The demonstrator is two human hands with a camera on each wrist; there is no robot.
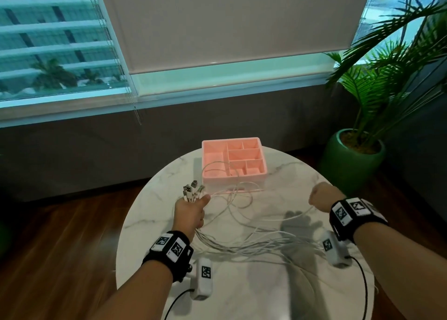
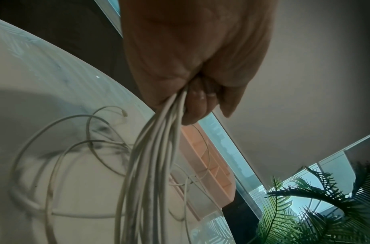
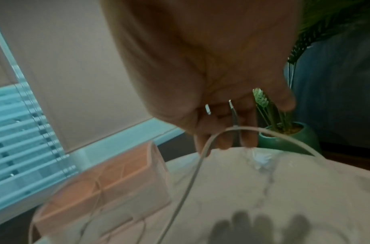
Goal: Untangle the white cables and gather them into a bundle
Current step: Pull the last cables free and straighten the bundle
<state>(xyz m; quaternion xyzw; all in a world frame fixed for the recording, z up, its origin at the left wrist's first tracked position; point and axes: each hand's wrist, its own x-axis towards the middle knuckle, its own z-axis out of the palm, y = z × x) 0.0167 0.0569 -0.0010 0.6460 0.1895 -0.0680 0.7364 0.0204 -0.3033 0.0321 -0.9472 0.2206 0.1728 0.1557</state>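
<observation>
Several white cables (image 1: 254,244) sprawl in loose strands over the round marble table (image 1: 292,174). My left hand (image 1: 191,210) grips a bunch of them in its fist, and their USB plugs (image 1: 192,190) stick out above the thumb. In the left wrist view the gripped bundle (image 2: 154,156) hangs down from the curled fingers (image 2: 197,105). My right hand (image 1: 323,196) is raised at the right with fingers curled, holding a single white cable (image 3: 188,181) that trails down toward the table. Some loops (image 1: 239,194) lie against the pink box.
A pink compartment box (image 1: 256,172) stands at the table's far side, with one cable reaching into it. A green pot with a palm (image 1: 348,164) stands on the floor to the right. Window and wall run behind the table.
</observation>
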